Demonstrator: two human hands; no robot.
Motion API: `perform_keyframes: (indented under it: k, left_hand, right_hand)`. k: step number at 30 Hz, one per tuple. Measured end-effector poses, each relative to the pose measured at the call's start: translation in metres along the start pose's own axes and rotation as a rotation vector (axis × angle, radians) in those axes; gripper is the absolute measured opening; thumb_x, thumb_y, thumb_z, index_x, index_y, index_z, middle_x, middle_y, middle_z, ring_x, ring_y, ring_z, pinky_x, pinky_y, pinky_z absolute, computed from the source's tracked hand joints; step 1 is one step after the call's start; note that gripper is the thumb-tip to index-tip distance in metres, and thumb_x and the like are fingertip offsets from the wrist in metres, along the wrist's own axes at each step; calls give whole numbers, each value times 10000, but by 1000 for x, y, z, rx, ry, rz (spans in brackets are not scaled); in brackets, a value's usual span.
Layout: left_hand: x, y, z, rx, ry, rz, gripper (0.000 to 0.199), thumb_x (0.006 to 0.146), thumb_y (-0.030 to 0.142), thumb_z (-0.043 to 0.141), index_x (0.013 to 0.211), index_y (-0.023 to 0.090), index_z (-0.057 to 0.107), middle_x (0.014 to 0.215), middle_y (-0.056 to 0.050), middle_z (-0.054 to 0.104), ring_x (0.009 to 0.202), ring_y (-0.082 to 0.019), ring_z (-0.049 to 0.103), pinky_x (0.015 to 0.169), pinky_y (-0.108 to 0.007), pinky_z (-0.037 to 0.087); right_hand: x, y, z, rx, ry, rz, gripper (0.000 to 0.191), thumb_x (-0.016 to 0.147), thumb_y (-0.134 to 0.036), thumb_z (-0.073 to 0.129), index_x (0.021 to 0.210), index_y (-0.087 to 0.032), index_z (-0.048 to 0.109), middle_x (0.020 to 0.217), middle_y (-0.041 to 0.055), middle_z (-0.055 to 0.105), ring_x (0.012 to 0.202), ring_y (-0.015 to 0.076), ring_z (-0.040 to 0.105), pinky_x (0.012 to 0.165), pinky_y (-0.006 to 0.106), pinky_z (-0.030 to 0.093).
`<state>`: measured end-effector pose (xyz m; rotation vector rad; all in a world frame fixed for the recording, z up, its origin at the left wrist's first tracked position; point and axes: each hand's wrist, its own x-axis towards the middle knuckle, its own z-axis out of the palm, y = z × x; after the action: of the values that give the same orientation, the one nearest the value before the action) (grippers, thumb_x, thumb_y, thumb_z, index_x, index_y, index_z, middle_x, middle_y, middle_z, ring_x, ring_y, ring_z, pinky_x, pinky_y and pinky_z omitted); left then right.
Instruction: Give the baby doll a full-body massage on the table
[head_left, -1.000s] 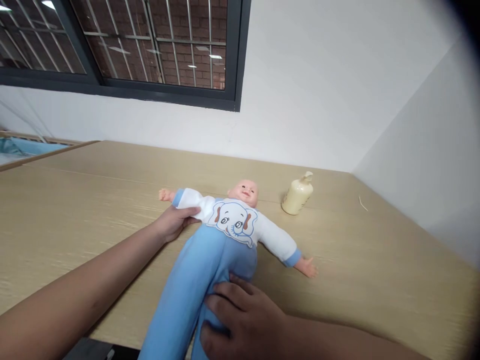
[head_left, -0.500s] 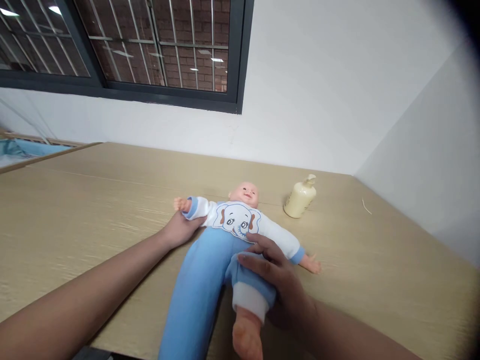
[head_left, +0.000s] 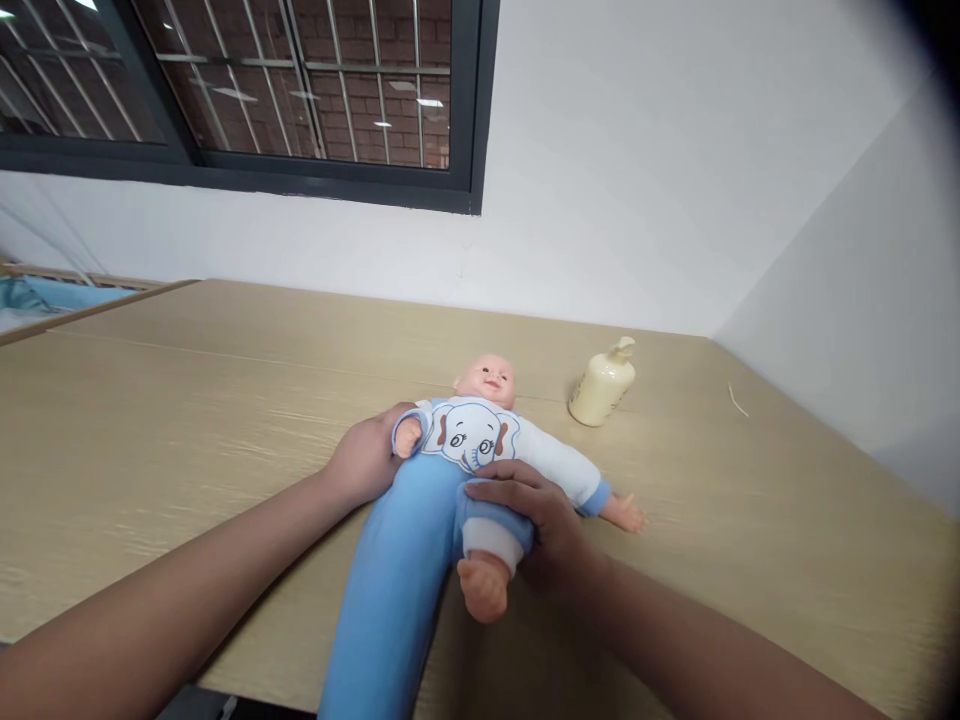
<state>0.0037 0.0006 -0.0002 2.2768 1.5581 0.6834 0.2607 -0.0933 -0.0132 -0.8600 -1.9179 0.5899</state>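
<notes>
A baby doll lies on its back on the table, its head toward the wall. It wears a white top with an elephant face and light blue trousers. My left hand is closed about the doll's upper side and sleeve on the left; its fingertips are hidden behind the doll's arm. Wrapped round the blue trouser leg on the right, my right hand holds that leg bent up, and a bare foot pokes out of the white cuff. The other leg runs straight toward me, its end out of view.
A cream pump bottle stands on the wooden table beyond the doll's outstretched arm. Farther right lies a thin pale strip. A white wall and a dark-framed, barred window rise behind the table.
The doll's arm on the left has swung down from pointing outward toward me, with my left hand beside it. My right hand has pushed the bent leg slightly farther up toward the belly.
</notes>
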Motion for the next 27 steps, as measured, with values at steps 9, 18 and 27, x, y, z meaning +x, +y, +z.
perform_keyframes:
  k: [9, 18, 27]
  left_hand:
    - [11, -30, 8, -847, 115, -267, 382, 677, 422, 827, 896, 165, 647, 819, -61, 707, 718, -249, 662, 682, -352, 510]
    - [12, -34, 11, -1036, 96, -293, 534, 638, 374, 879, 1057, 134, 651, 989, -99, 714, 889, -281, 682, 802, -410, 547]
    - [13, -33, 10, -998, 91, -248, 470, 658, 397, 850, 991, 133, 650, 925, -91, 709, 820, -259, 675, 764, -401, 545]
  right_hand:
    - [-18, -25, -15, -139, -205, -195, 552, 848, -246, 723, 1374, -318, 572, 1396, 87, 580, 1208, 225, 631, 1011, 359, 525]
    - [-34, -53, -7, -412, -613, -250, 480, 852, -419, 633, 1328, -423, 571, 1642, 41, 303, 1410, 349, 444, 1083, 496, 440]
    - [-44, -40, 11, -496, -649, -323, 437, 915, -317, 603, 1334, -429, 548, 1665, 62, 268, 1442, 405, 371, 1065, 665, 389]
